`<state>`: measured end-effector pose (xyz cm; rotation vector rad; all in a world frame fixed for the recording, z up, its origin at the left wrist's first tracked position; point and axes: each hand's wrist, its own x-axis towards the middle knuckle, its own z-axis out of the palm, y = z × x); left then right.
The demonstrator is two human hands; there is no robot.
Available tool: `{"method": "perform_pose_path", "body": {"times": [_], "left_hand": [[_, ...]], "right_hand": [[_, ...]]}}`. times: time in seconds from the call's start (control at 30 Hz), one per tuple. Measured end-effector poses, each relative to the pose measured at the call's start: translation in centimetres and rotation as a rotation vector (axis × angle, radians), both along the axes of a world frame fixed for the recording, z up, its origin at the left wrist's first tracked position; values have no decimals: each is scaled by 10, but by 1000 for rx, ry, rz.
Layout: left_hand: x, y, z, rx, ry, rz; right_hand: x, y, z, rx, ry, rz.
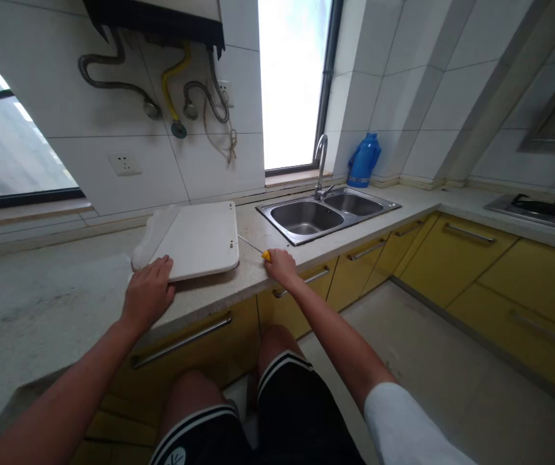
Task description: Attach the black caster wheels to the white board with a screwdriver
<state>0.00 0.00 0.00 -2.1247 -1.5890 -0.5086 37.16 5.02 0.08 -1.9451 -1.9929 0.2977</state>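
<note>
A white flat panel with rounded corners lies on the counter, with small slots along its right side. My left hand grips its near left corner, fingers on top. Beside that hand, a translucent white sheet or flap runs along the panel's left side. My right hand is closed around the yellow handle of a screwdriver. Its thin metal shaft points left, and the tip is at or close to the panel's right edge; whether it touches, I cannot tell.
A double-bowl steel sink with a tap is set in the counter to the right. Behind it stands a blue thermos jug. A gas hob sits far right. Yellow drawers with bar handles run below the counter.
</note>
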Motion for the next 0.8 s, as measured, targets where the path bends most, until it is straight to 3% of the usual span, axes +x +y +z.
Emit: {"method": "perform_pose_path", "body": {"times": [0.2,0.33,0.47,0.57,0.67,0.8], "left_hand": [[0,1,-4,14,-7,6],[4,1,1,-2,17,52],[22,5,14,-60,98,89],[45,9,19,-60,112,-17],[65,12,15,-38,72,-87],[73,13,3,-1,19,-54]], "right_hand": [[56,21,4,37,-86,-107],[79,30,4,57,-126,-103],[81,34,1,79,-152,-76],[79,36,0,82,-174,-84],[76,36,0,80,-198,-96],[72,35,-2,98,-221,-82]]}}
